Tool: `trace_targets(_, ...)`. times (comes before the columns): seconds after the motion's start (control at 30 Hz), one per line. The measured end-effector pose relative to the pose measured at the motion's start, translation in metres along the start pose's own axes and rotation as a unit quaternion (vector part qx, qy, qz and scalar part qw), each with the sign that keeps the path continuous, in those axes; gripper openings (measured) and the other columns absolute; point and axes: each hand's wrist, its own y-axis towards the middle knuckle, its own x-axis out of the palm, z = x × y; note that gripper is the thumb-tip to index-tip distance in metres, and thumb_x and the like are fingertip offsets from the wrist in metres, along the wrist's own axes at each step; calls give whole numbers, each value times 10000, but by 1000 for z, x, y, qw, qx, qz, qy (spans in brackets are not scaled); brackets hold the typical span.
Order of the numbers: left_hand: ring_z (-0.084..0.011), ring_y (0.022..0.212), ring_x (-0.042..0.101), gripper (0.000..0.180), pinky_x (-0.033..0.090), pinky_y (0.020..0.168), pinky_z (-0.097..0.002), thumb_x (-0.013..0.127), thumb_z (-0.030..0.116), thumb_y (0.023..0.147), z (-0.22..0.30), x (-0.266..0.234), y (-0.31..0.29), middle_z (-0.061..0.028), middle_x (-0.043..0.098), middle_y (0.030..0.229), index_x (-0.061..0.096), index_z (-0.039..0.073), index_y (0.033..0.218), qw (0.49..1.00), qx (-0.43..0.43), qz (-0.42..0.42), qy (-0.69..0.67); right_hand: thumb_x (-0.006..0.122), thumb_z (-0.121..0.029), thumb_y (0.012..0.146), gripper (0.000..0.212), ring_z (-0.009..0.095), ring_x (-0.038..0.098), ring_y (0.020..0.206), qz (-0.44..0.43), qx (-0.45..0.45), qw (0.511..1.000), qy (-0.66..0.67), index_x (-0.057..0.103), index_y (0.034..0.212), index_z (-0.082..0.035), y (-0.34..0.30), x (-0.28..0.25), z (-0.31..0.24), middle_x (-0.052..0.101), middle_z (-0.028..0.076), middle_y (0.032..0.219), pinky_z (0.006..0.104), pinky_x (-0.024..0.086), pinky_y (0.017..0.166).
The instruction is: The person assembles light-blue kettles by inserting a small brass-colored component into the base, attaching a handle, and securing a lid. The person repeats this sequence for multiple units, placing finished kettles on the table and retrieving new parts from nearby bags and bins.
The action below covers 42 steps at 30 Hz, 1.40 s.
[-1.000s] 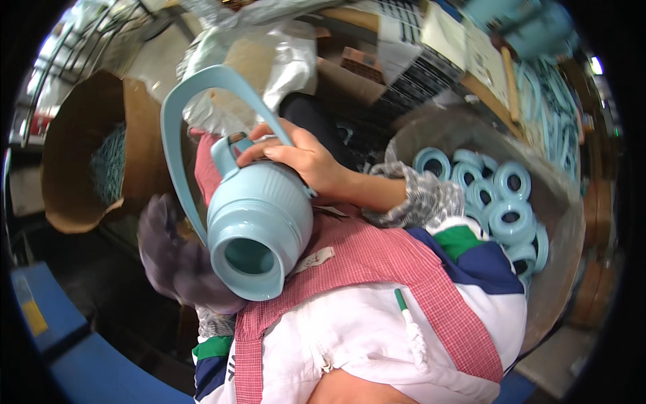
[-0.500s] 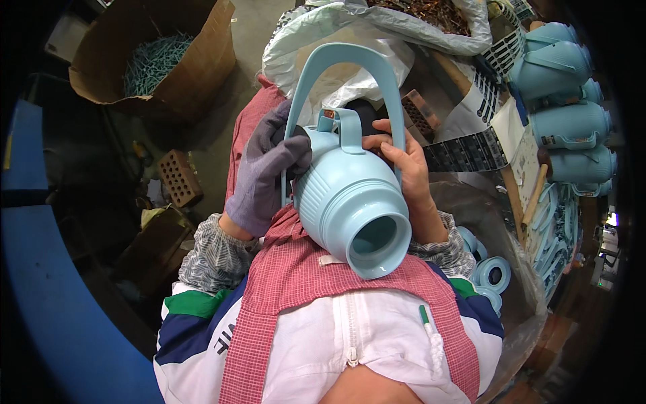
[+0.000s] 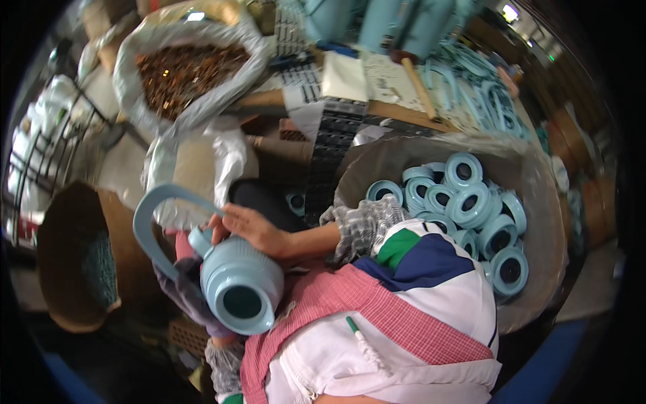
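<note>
A light-blue plastic thermos jug shell (image 3: 232,266) lies tilted across my lap, its round spouted mouth facing me. A large carrying handle (image 3: 145,219) arches out from its far left side, and a smaller grip (image 3: 200,240) sits on the body. My left hand (image 3: 192,293), in a grey-purple glove, grips the shell's left side; most of its fingers are hidden behind the shell. My bare right hand (image 3: 250,227) is wrapped over the shell's upper right side near the handle's pivot, with its fingertips by the small grip.
To the right, a plastic-lined bin (image 3: 538,269) holds several light-blue rings (image 3: 469,205). The workbench ahead carries a wooden-handled hammer (image 3: 420,87), loose blue handles (image 3: 494,101) and more jug shells (image 3: 383,27). A sack of copper-coloured pieces (image 3: 188,74) and a cardboard box (image 3: 64,269) stand left.
My view has swung to the right, bringing the ring bin and bench into sight. The jug shell stays in both hands, with its handle now leaning left.
</note>
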Motion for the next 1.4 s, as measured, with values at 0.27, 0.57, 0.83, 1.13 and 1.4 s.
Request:
trace_targets(0.27,-231,959,536,245,469,836,-342,536,87,833,77,-15,65,-136,488,1026,525,-15,1055,919,242,-257,175,619,-152,860,375,155,506,1014,-140,-283,862,-395,481,1198,-67,63,-14,-52,519,75,1141,269,394,913)
trace_targets(0.57,-267,1195,463,261,435,950,-343,560,-125,759,27,-2,97,-179,409,1342,617,-24,993,895,27,-415,162,569,-189,872,158,133,524,497,445,-233,757,-418,558,853,-32,-27,-214,-283,540,30,680,271,471,478)
trace_targets(0.83,-176,1105,517,322,405,930,-277,555,-52,828,-39,-8,89,-129,545,1217,568,-36,1150,855,-197,-433,207,724,-270,779,348,116,560,437,523,-344,601,-497,492,797,-10,-33,-332,-331,554,51,553,257,449,406)
trace_targets(1.13,-169,1042,555,268,423,906,-272,560,-16,851,-52,-17,89,-103,589,1135,573,-40,1117,873,-148,-392,251,706,-347,764,602,332,651,762,619,-129,347,-693,403,1075,71,13,-440,-358,620,266,860,407,513,635)
trace_targets(1.4,-167,1001,567,333,449,888,-266,514,80,914,-106,-295,20,-106,588,1135,511,6,1238,946,-174,181,208,713,-199,768,499,180,584,822,413,-24,736,-536,493,1185,-34,-65,-286,-143,622,106,940,315,473,716)
